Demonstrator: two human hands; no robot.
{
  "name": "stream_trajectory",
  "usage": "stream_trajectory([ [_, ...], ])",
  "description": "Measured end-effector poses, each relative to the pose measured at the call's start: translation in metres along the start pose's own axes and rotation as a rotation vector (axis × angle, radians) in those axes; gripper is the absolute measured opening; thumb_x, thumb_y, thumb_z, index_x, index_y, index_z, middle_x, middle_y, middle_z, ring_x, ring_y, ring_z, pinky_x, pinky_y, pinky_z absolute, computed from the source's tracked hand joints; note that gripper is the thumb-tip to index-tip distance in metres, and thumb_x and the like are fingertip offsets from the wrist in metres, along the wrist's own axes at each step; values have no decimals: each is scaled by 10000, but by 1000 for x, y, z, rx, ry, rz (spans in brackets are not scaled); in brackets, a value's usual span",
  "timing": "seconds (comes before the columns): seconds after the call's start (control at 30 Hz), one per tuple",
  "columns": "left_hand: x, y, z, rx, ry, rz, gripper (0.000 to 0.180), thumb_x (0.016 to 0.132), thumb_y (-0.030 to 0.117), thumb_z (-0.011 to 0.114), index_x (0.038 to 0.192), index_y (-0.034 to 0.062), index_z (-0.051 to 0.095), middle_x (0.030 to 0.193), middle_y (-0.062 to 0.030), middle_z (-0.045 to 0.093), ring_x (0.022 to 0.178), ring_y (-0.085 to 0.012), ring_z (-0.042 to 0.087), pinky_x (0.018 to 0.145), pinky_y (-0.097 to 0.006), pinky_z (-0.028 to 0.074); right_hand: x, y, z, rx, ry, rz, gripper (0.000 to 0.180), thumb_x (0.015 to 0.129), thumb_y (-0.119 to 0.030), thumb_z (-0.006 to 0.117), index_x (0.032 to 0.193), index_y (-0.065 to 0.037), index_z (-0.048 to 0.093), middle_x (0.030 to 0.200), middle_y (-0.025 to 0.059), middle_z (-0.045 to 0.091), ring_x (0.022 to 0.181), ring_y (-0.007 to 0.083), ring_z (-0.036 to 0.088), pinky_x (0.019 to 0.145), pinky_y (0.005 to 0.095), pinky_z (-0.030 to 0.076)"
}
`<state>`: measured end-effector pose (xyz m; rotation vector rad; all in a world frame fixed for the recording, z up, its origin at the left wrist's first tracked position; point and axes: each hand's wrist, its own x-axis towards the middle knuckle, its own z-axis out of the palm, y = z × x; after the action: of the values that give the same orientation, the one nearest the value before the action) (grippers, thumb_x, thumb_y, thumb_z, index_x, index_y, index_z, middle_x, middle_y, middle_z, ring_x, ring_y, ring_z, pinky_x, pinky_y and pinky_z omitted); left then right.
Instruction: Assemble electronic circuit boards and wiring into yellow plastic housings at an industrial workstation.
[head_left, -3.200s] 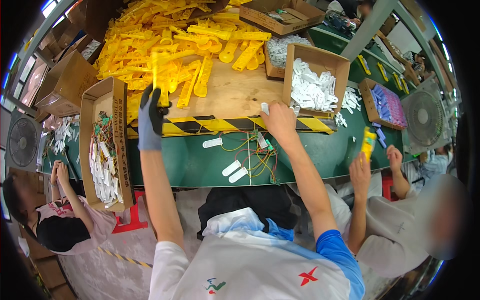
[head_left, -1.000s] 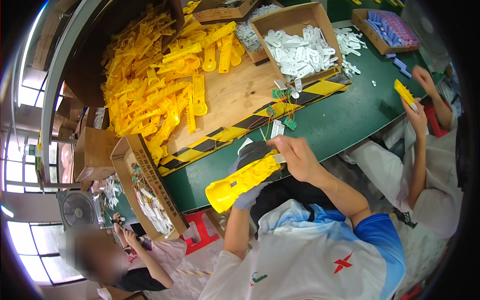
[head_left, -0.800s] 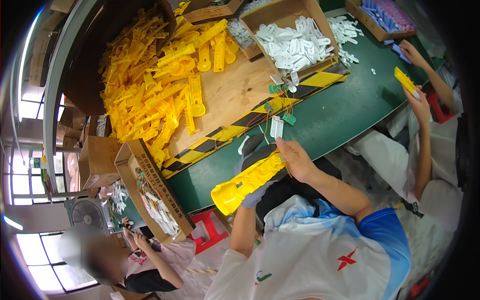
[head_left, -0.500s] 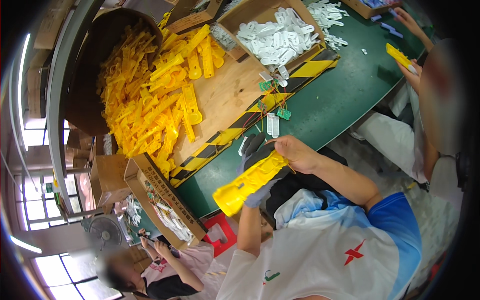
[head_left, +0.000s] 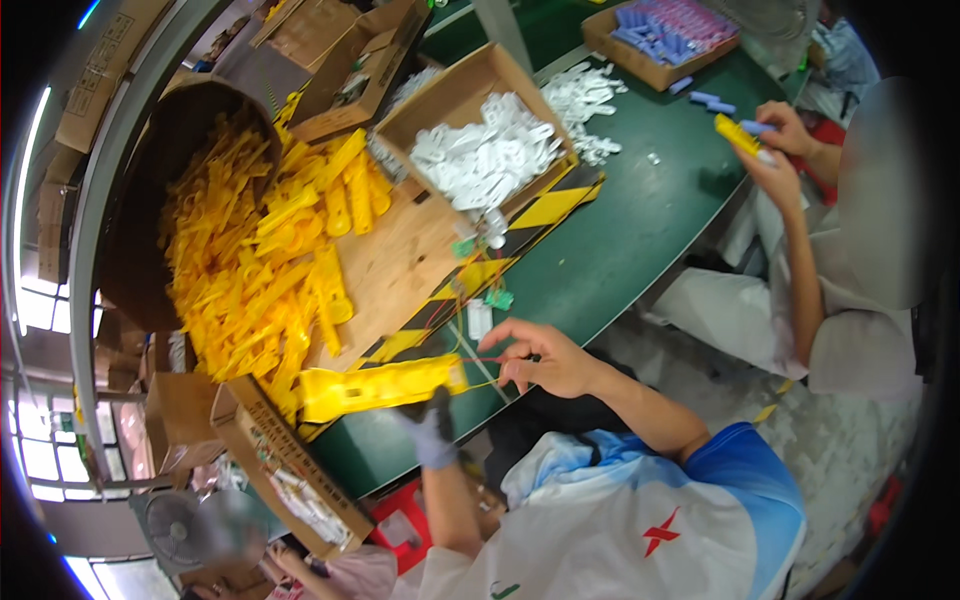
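Observation:
My left hand (head_left: 430, 428), in a grey glove, grips a long yellow plastic housing (head_left: 375, 385) held level over the green table's (head_left: 610, 260) near edge. My bare right hand (head_left: 540, 358) pinches thin red and yellow wires (head_left: 470, 362) at the housing's right end. The wires lead up to small green circuit boards (head_left: 497, 298) lying on the table by the striped tape. A white strip (head_left: 480, 320) lies beside them.
A heap of yellow housings (head_left: 255, 270) spills from a brown barrel across a wooden board (head_left: 400, 265). A cardboard box of white parts (head_left: 485, 155) stands behind. A box of wired parts (head_left: 290, 470) is at my left. A co-worker's hands (head_left: 775, 150) hold a yellow piece at right.
The view has swung. The yellow housing in my left hand has gone from tilted to about level, and my right hand has moved off its top to pinch the wires at its right end.

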<state>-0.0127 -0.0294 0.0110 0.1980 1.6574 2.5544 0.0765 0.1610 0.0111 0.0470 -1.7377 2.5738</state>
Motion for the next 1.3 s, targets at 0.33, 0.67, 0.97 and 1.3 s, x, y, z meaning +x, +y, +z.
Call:
stream_trajectory([
  [0.33,17,56,37,204,-577,116,721,758,-23,635,1428,30,375,1203,-111,600,1072,-222,592,952,-336,456,7,-33,0,-774,68,-479,218,784,-85,745,989,-60,675,1061,95,664,954,279,641,815,371,516],
  [0.67,4,66,17,214,-469,-84,787,672,-40,737,1384,44,413,1243,-98,562,1115,-205,567,953,-359,460,14,8,37,440,-23,-337,303,784,-145,770,1035,-36,637,1127,133,639,1068,251,614,964,369,452],
  [0.97,44,71,20,88,-356,175,669,826,84,701,1415,11,390,1151,-78,604,1010,-163,572,924,-295,440,2,25,8,84,74,-287,367,961,-328,598,957,38,624,891,130,659,829,203,632,831,358,494],
  [1.3,53,58,-23,-38,-253,-7,656,868,65,606,1458,0,329,1185,-140,584,1098,-241,587,957,-361,467,15,14,6,300,32,-67,244,941,-92,619,1145,41,612,912,93,712,796,110,667,673,234,524],
])
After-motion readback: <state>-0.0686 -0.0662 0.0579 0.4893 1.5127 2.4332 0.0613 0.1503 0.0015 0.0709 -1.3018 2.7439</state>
